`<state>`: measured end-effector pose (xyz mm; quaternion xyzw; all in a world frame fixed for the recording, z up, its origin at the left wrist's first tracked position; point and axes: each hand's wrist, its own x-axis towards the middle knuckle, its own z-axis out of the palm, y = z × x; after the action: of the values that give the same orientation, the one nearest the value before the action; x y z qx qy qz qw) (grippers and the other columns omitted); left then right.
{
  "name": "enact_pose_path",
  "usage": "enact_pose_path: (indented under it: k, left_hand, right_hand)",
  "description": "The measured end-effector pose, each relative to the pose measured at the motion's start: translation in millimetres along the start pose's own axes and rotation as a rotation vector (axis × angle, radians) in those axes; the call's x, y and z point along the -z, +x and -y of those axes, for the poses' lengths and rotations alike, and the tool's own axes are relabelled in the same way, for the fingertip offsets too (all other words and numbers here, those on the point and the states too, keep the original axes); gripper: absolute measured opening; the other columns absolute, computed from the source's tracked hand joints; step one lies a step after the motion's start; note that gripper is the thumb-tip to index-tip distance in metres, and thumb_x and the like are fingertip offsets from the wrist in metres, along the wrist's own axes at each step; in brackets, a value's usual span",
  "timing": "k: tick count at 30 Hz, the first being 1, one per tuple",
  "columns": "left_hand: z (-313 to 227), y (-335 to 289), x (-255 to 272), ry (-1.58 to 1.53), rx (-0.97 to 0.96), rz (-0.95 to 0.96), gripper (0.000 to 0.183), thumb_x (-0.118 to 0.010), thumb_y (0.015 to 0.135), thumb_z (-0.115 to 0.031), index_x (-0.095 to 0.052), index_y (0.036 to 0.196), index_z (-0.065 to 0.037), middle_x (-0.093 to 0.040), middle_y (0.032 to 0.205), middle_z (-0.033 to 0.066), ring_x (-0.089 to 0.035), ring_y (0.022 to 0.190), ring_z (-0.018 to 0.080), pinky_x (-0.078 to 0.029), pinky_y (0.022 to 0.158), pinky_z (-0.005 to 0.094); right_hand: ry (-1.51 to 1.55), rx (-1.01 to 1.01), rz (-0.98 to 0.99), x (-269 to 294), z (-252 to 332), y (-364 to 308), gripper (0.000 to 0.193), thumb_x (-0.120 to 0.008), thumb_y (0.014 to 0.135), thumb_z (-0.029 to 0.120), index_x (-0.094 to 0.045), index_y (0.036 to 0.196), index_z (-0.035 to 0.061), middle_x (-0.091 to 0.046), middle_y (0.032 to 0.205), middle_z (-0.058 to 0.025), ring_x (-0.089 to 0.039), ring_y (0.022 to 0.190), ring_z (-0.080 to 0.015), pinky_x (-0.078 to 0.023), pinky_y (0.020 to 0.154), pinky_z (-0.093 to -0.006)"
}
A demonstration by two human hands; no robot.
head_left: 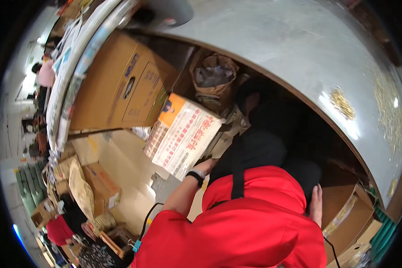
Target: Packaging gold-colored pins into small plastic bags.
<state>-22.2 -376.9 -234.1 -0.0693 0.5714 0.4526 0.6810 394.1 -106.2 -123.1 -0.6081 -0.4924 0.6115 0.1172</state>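
Note:
My left hand, with a black band at the wrist, is down beside my left thigh, close to the lower end of a white and orange carton with red print. Its fingers are mostly hidden, and I cannot tell whether it touches the carton. On the other side, my right hand lies along my right hip with its fingers stretched out. Nothing shows in it. An opened brown cardboard box stands just right of that hand.
A grey tabletop curves over my dark-clothed legs, bearing piles of small gold-coloured pieces. Beneath its edge stands a brown paper bag with grey plastic inside. A large cardboard carton is at the left. More boxes sit on the floor behind.

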Motion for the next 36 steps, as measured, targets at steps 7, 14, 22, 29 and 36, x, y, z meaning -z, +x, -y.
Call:
enact_pose_path:
  k: [7, 14, 22, 29, 36]
  left_hand:
    - [16, 31, 12, 0.192, -0.039, 0.183, 0.039, -0.058, 0.105, -0.022, -0.059, 0.138, -0.003, -0.065, 0.134, 0.0065, -0.06, 0.113, 0.0131, -0.047, 0.101, 0.0291]
    - [-3, 41, 8, -0.079, 0.026, 0.315, 0.039, -0.066, 0.1, -0.02, -0.062, 0.135, -0.004, -0.069, 0.126, 0.0056, -0.063, 0.106, 0.0145, -0.051, 0.095, 0.0303]
    - [-35, 91, 8, -0.075, 0.063, 0.373, 0.04, -0.066, 0.1, -0.023, -0.062, 0.136, -0.005, -0.069, 0.125, 0.0053, -0.064, 0.106, 0.0157, -0.052, 0.093, 0.031]
    - [-109, 122, -2, -0.055, 0.194, 0.171, 0.041, -0.064, 0.1, -0.028, -0.063, 0.135, -0.005, -0.069, 0.124, 0.0054, -0.064, 0.106, 0.0161, -0.053, 0.093, 0.0308]
    - [-143, 108, -12, -0.082, 0.315, 0.023, 0.043, -0.063, 0.101, -0.032, -0.063, 0.134, -0.006, -0.07, 0.123, 0.0055, -0.065, 0.105, 0.0164, -0.053, 0.092, 0.0306]
  right_hand:
    - [0.303, -0.311, -0.042, 22, 22, -1, 0.067, -0.051, 0.104, 0.053, -0.038, 0.156, 0.0125, -0.041, 0.16, -0.0077, -0.035, 0.148, -0.026, -0.036, 0.111, -0.0436]
    - [0.288, -0.505, 0.089, -29, 6, -13, 0.053, -0.047, 0.107, 0.046, -0.057, 0.141, 0.0068, -0.066, 0.135, -0.0079, -0.057, 0.129, -0.0222, -0.04, 0.111, -0.0404]
    - [0.349, -0.541, 0.039, -47, -12, 25, 0.049, -0.049, 0.106, 0.04, -0.058, 0.14, 0.006, -0.065, 0.135, -0.0084, -0.057, 0.127, -0.023, -0.042, 0.11, -0.0399]
    - [0.453, -0.613, -0.049, -64, -2, 98, 0.047, -0.05, 0.105, 0.035, -0.058, 0.14, 0.0053, -0.065, 0.135, -0.0088, -0.057, 0.126, -0.0238, -0.043, 0.109, -0.0394]
    - [0.518, -0.659, -0.095, -63, 9, 122, 0.044, -0.052, 0.104, 0.03, -0.058, 0.139, 0.0046, -0.064, 0.135, -0.0092, -0.058, 0.124, -0.0246, -0.044, 0.107, -0.0389]
